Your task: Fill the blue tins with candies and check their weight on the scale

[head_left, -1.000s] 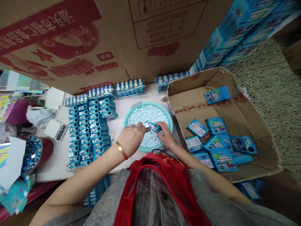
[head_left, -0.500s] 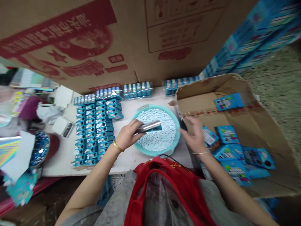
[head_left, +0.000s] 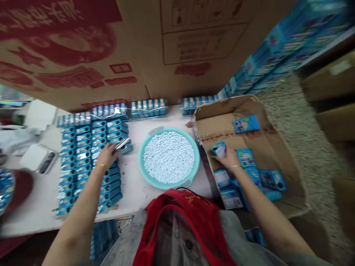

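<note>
Grip of the right hand (head_left: 229,159): thumb and fingers close about a blue packet (head_left: 219,148), which sits inside the open cardboard box (head_left: 219,128), near the wall beside the bowl. Grip of the left hand (head_left: 107,155): clasped on a shiny metal tool (head_left: 122,144) above the upright packet rows (head_left: 83,148); whether it also holds a packet underneath is hidden. For sound handling, the right fingers should bear on the packet's flat sides, lightly, so that the card does not crease. The left wrist is best kept high, since a low tool could tip the closely ranked packets. Outward from the hands: loose packets (head_left: 245,157) lie just beyond the right hand; between the hands, the turquoise bowl (head_left: 141,159) of white pellets (head_left: 169,157) rests on the desk (head_left: 133,201). Clear-wrapped packs (head_left: 148,108) line the rear, before a large printed carton (head_left: 138,44).
</note>
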`<act>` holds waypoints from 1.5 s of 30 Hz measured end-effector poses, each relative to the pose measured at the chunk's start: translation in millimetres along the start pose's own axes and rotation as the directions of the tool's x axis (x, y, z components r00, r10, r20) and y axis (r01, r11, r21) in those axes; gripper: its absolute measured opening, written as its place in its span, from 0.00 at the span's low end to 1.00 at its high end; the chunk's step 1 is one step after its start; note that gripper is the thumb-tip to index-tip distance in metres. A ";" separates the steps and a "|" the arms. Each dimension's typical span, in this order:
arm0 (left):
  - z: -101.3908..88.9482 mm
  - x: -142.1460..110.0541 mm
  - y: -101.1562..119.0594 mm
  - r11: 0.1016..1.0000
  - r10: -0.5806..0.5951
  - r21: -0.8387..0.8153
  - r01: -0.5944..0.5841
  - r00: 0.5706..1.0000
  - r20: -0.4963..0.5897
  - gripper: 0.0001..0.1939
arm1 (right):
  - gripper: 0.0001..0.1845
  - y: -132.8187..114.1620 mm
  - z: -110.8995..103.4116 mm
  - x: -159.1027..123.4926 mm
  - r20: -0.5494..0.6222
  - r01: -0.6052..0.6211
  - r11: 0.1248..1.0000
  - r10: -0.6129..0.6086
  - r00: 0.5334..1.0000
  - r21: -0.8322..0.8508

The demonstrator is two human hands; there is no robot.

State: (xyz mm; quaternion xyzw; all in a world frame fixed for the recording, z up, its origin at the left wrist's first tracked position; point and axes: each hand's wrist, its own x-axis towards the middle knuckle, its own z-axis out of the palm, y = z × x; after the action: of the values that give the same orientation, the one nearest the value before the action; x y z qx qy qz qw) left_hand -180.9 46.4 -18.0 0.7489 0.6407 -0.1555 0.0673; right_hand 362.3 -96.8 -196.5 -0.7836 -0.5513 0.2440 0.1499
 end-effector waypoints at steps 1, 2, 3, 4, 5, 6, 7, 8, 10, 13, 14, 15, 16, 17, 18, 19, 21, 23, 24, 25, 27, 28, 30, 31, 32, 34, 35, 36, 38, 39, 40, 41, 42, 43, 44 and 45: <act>6.1 3.6 -0.2 1.000 -0.018 -0.004 0.018 0.999 -0.027 0.20 | 0.45 -7.6 -6.8 4.2 -0.046 0.011 0.995 -0.007 0.999 0.099; 10.5 5.5 1.2 0.999 -0.042 -0.016 0.041 0.996 -0.072 0.22 | 0.47 -15.5 -14.4 6.8 -0.107 0.025 0.981 -0.004 0.994 0.194; 12.9 5.5 4.1 0.997 -0.066 -0.037 0.061 0.989 -0.130 0.24 | 0.49 -23.7 -22.5 7.4 -0.165 0.038 0.955 0.012 0.986 0.293; 13.6 3.6 8.8 0.995 -0.081 -0.066 0.070 0.979 -0.187 0.27 | 0.49 -32.6 -31.0 6.0 -0.221 0.050 0.914 0.044 0.974 0.402; 12.7 -0.2 15.3 0.994 -0.077 -0.099 0.056 0.970 -0.229 0.29 | 0.49 -42.1 -39.9 2.7 -0.253 0.063 0.853 0.082 0.964 0.517; 10.5 -5.8 24.0 0.991 -0.047 -0.134 0.014 0.969 -0.242 0.29 | 0.49 -51.9 -49.2 -2.0 -0.264 0.073 0.772 0.126 0.956 0.631; 7.6 -12.7 34.7 0.985 0.012 -0.163 -0.048 0.976 -0.218 0.28 | 0.48 -61.8 -58.6 -7.7 -0.253 0.074 0.677 0.169 0.953 0.732; 4.3 -20.6 47.6 0.974 0.095 -0.188 -0.124 0.984 -0.153 0.25 | 0.47 -71.5 -68.1 -14.2 -0.224 0.065 0.575 0.210 0.952 0.816; -1.1 -38.0 78.5 0.943 0.274 -0.213 -0.256 0.960 0.058 0.19 | 0.40 -89.2 -86.0 -27.7 -0.103 0.004 0.353 0.263 0.959 0.936; 0.3 -62.7 130.4 0.938 0.346 -0.148 -0.313 0.844 0.409 0.13 | 0.29 -111.5 -103.5 -47.5 0.167 -0.170 0.014 0.142 0.976 0.985; 4.3 -69.3 146.7 0.947 0.317 -0.117 -0.299 0.816 0.484 0.11 | 0.28 -118.1 -105.1 -53.6 0.242 -0.237 -0.072 0.065 0.968 0.969; 10.1 -74.8 161.6 0.954 0.294 -0.101 -0.284 0.804 0.518 0.10 | 0.28 -124.5 -104.1 -59.3 0.306 -0.304 -0.134 -0.004 0.952 0.943; 17.4 -78.8 175.0 0.959 0.274 -0.093 -0.266 0.802 0.531 0.09 | 0.28 -130.4 -100.5 -64.7 0.364 -0.366 -0.176 -0.046 0.930 0.914; 25.8 -81.3 186.8 0.963 0.263 -0.096 -0.251 0.808 0.527 0.09 | 0.27 -135.6 -94.6 -69.6 0.421 -0.424 -0.202 -0.060 0.905 0.883; 35.1 -82.2 197.2 0.966 0.256 -0.105 -0.236 0.821 0.511 0.10 | 0.26 -140.0 -86.9 -74.0 0.475 -0.474 -0.218 -0.051 0.879 0.853; 44.8 -81.5 206.6 0.969 0.246 -0.114 -0.219 0.835 0.492 0.10 | 0.25 -143.3 -78.2 -78.1 0.517 -0.509 -0.228 -0.026 0.855 0.830; 63.8 -75.9 223.4 0.973 0.226 -0.142 -0.181 0.866 0.446 0.11 | 0.23 -146.6 -60.6 -85.2 0.555 -0.532 -0.221 0.056 0.830 0.817; 80.4 -65.6 239.2 0.974 0.204 -0.177 -0.143 0.896 0.394 0.12 | 0.22 -146.2 -46.7 -91.2 0.550 -0.529 -0.162 0.140 0.824 0.833; 87.5 -59.3 246.8 0.972 0.193 -0.197 -0.127 0.910 0.367 0.12 | 0.23 -145.2 -41.8 -93.5 0.536 -0.523 -0.114 0.174 0.826 0.844; 93.7 -52.9 254.1 0.970 0.183 -0.217 -0.113 0.923 0.339 0.11 | 0.23 -144.0 -38.2 -95.4 0.517 -0.516 -0.062 0.196 0.833 0.855; 103.7 -40.8 266.2 0.961 0.167 -0.260 -0.092 0.944 0.284 0.12 | 0.23 -141.8 -33.5 -97.2 0.472 -0.486 0.030 0.193 0.860 0.874; 107.6 -35.8 270.4 0.956 0.162 -0.282 -0.086 0.952 0.258 0.12 | 0.23 -141.0 -31.9 -97.3 0.446 -0.463 0.068 0.174 0.878 0.884; 113.4 -29.0 274.1 0.940 0.164 -0.330 -0.088 0.964 0.211 0.13 | 0.24 -140.1 -28.7 -96.3 0.402 -0.418 0.128 0.130 0.906 0.900; 115.0 -27.1 273.5 0.930 0.172 -0.355 -0.096 0.966 0.191 0.14 | 0.24 -139.8 -27.0 -95.6 0.384 -0.399 0.152 0.119 0.916 0.904; 115.5 -26.1 271.3 0.919 0.186 -0.380 -0.108 0.967 0.173 0.14 | 0.24 -139.6 -25.1 -94.9 0.369 -0.384 0.173 0.114 0.923 0.907; 112.1 -25.4 263.0 0.894 0.222 -0.424 -0.144 0.965 0.142 0.14 | 0.25 -138.7 -21.3 -93.9 0.349 -0.365 0.203 0.110 0.931 0.909; 107.7 -25.4 257.3 0.881 0.245 -0.443 -0.166 0.961 0.127 0.14 | 0.25 -138.1 -19.4 -93.6 0.340 -0.356 0.216 0.111 0.934 0.909; 101.4 -25.5 250.6 0.867 0.270 -0.460 -0.191 0.956 0.113 0.14 | 0.25 -137.2 -17.5 -93.4 0.327 -0.344 0.230 0.108 0.939 0.911; 82.8 -26.1 235.0 0.840 0.320 -0.486 -0.240 0.943 0.088 0.15 | 0.25 -135.4 -13.7 -92.8 0.287 -0.303 0.264 0.097 0.953 0.916; 71.0 -26.8 226.5 0.826 0.346 -0.496 -0.266 0.935 0.075 0.15 | 0.25 -134.6 -11.6 -92.1 0.259 -0.275 0.291 0.091 0.961 0.916; 57.7 -27.9 217.7 0.811 0.377 -0.504 -0.298 0.924 0.060 0.15 | 0.25 -134.1 -9.6 -90.9 0.226 -0.242 0.326 0.086 0.970 0.914; 43.5 -29.5 209.0 0.792 0.412 -0.510 -0.335 0.910 0.042 0.15 | 0.24 -134.3 -7.7 -89.2 0.189 -0.205 0.373 0.078 0.979 0.905; 28.7 -31.5 201.0 0.773 0.449 -0.511 -0.375 0.893 0.023 0.15 | 0.24 -135.1 -5.9 -87.0 0.146 -0.160 0.427 0.066 0.987 0.890; 13.8 -33.8 193.9 0.754 0.489 -0.507 -0.418 0.872 0.007 0.15 | 0.24 -136.7 -4.5 -84.2 0.095 -0.106 0.484 0.047 0.994 0.869; -1.0 -36.2 188.1 0.736 0.527 -0.498 -0.459 0.850 -0.003 0.16 | 0.23 -139.2 -3.5 -80.9 0.040 -0.042 0.539 0.016 0.999 0.841; -15.1 -38.7 184.0 0.724 0.561 -0.483 -0.492 0.828 -0.003 0.16 | 0.23 -142.4 -2.8 -77.4 -0.013 0.027 0.583 -0.028 1.000 0.812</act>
State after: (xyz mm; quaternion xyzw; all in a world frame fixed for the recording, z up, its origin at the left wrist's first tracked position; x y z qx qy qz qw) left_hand -3.4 -16.7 -9.6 0.8481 0.4126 -0.0257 0.3313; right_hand 230.1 -119.9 -105.6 -0.6202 -0.3915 0.4667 0.4942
